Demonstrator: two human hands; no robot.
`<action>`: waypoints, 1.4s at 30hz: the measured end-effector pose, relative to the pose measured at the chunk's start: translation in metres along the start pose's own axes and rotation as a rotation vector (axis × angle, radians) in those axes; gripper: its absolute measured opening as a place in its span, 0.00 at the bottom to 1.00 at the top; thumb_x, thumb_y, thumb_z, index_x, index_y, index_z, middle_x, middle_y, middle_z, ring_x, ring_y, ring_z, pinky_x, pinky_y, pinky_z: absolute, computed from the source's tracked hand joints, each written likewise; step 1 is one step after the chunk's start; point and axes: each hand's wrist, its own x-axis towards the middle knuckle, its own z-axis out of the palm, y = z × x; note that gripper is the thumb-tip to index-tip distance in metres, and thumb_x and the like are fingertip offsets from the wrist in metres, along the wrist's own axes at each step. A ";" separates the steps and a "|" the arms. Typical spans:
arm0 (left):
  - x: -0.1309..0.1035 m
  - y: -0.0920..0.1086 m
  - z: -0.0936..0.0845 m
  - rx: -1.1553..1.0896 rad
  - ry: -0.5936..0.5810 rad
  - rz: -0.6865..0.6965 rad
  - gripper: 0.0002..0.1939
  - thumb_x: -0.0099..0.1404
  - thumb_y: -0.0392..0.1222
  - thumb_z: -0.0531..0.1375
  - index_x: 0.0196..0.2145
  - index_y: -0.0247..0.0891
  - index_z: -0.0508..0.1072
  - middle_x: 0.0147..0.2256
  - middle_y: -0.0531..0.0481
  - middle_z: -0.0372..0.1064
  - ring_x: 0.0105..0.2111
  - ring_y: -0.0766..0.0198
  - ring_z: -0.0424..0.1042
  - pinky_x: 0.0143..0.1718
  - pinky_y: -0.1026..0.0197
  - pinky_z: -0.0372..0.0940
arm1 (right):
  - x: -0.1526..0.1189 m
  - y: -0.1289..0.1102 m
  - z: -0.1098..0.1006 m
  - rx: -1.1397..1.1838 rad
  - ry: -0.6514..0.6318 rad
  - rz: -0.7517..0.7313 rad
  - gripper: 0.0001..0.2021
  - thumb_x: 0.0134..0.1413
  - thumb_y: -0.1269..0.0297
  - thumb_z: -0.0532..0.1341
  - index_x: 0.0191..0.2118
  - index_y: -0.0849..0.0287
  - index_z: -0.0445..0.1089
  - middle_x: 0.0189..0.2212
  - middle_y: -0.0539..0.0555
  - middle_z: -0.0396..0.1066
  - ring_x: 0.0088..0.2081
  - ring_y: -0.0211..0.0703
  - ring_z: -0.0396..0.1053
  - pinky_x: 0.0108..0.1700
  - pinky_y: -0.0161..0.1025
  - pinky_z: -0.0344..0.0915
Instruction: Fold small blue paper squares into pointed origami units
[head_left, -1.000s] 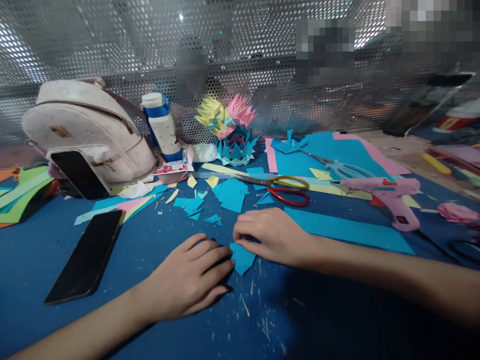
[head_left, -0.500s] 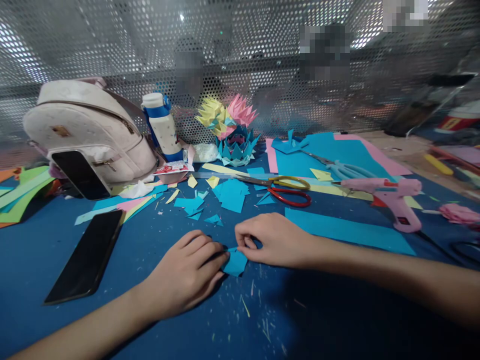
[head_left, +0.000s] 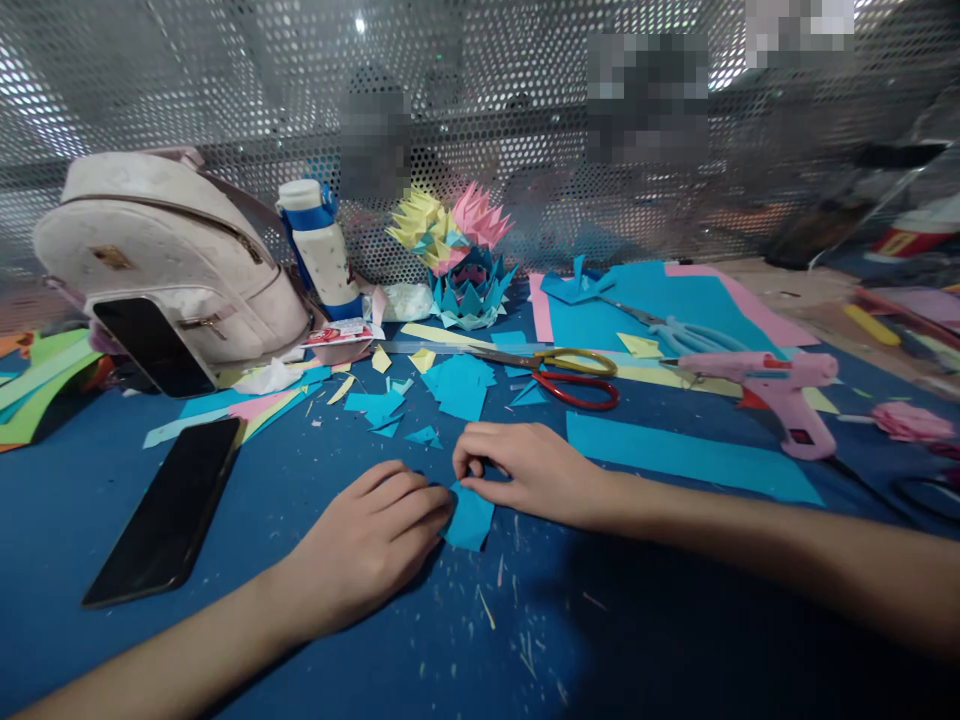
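A small piece of blue paper (head_left: pixel 471 522) lies between my hands on the blue tabletop. My left hand (head_left: pixel 375 535) is closed at its left edge, with the fingertips partly hidden behind the knuckles. From above, my right hand (head_left: pixel 529 470) pinches the paper's upper edge between thumb and forefinger. Just beyond the hands are a small stack of blue paper squares (head_left: pixel 461 386) and blue paper scraps (head_left: pixel 377 408). Scissors (head_left: pixel 574 375) with one yellow and one red handle rest past my right hand.
A phone (head_left: pixel 166 510) lies at left, near a backpack (head_left: pixel 172 250) with another phone (head_left: pixel 154 345) against it. A bottle (head_left: pixel 322 250) and folded paper flowers (head_left: pixel 469 285) stand at the back. At right are a pink glue gun (head_left: pixel 780 385), a blue strip (head_left: pixel 690 455) and light-blue-handled scissors (head_left: pixel 690 337).
My right hand has shifted slightly left and up along the paper's upper edge, and more of the paper's upper part shows. My left hand stays nearly still.
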 end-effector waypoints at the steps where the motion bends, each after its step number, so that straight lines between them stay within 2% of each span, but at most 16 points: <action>1: 0.000 0.000 0.000 -0.003 -0.001 -0.001 0.10 0.73 0.31 0.53 0.45 0.31 0.74 0.48 0.43 0.74 0.44 0.57 0.71 0.49 0.49 0.66 | 0.000 0.001 0.000 0.009 0.003 -0.008 0.05 0.56 0.72 0.61 0.39 0.57 0.69 0.36 0.48 0.70 0.35 0.35 0.67 0.33 0.32 0.55; 8: -0.002 0.000 0.000 -0.004 -0.011 -0.002 0.10 0.72 0.31 0.54 0.47 0.30 0.73 0.47 0.43 0.74 0.44 0.57 0.71 0.49 0.49 0.67 | 0.001 0.011 0.004 0.050 0.036 -0.092 0.05 0.61 0.69 0.62 0.40 0.54 0.74 0.40 0.48 0.71 0.37 0.35 0.69 0.37 0.32 0.60; 12: -0.003 -0.001 0.000 0.015 -0.021 -0.009 0.11 0.72 0.31 0.53 0.48 0.31 0.73 0.43 0.43 0.75 0.42 0.58 0.71 0.49 0.49 0.67 | 0.001 0.012 0.005 0.052 0.043 -0.128 0.04 0.61 0.68 0.63 0.40 0.55 0.74 0.39 0.49 0.72 0.38 0.36 0.70 0.37 0.32 0.61; 17: -0.004 -0.002 0.001 0.005 -0.021 0.000 0.10 0.73 0.32 0.54 0.48 0.31 0.72 0.40 0.45 0.74 0.41 0.59 0.71 0.50 0.49 0.66 | 0.004 0.005 0.005 0.025 0.033 -0.081 0.01 0.60 0.68 0.63 0.38 0.56 0.73 0.38 0.48 0.71 0.37 0.36 0.69 0.36 0.32 0.59; 22: -0.004 -0.001 0.001 0.031 0.009 0.007 0.09 0.73 0.31 0.54 0.45 0.32 0.73 0.35 0.47 0.74 0.37 0.61 0.71 0.49 0.50 0.67 | 0.007 -0.002 0.003 -0.007 -0.021 -0.005 0.03 0.58 0.68 0.65 0.38 0.57 0.70 0.39 0.48 0.71 0.39 0.37 0.68 0.37 0.33 0.58; 27: -0.003 0.000 0.000 0.038 0.022 0.019 0.09 0.73 0.31 0.54 0.44 0.32 0.74 0.35 0.48 0.74 0.36 0.61 0.71 0.49 0.50 0.67 | 0.008 -0.004 0.002 0.001 -0.043 0.029 0.03 0.58 0.67 0.65 0.37 0.57 0.70 0.39 0.48 0.70 0.38 0.36 0.68 0.36 0.33 0.58; 34: -0.002 0.000 0.000 0.050 0.037 0.019 0.10 0.73 0.31 0.53 0.43 0.33 0.74 0.35 0.48 0.74 0.36 0.61 0.72 0.50 0.49 0.66 | 0.008 -0.006 0.002 0.018 -0.035 0.004 0.04 0.56 0.72 0.64 0.37 0.58 0.70 0.38 0.48 0.70 0.37 0.35 0.67 0.34 0.32 0.57; 42: -0.001 0.001 -0.001 0.067 0.037 0.020 0.11 0.73 0.31 0.52 0.43 0.33 0.74 0.33 0.48 0.73 0.35 0.61 0.71 0.48 0.51 0.67 | 0.008 -0.011 -0.003 0.004 -0.082 -0.040 0.05 0.54 0.75 0.63 0.36 0.59 0.70 0.34 0.47 0.71 0.30 0.32 0.63 0.30 0.31 0.52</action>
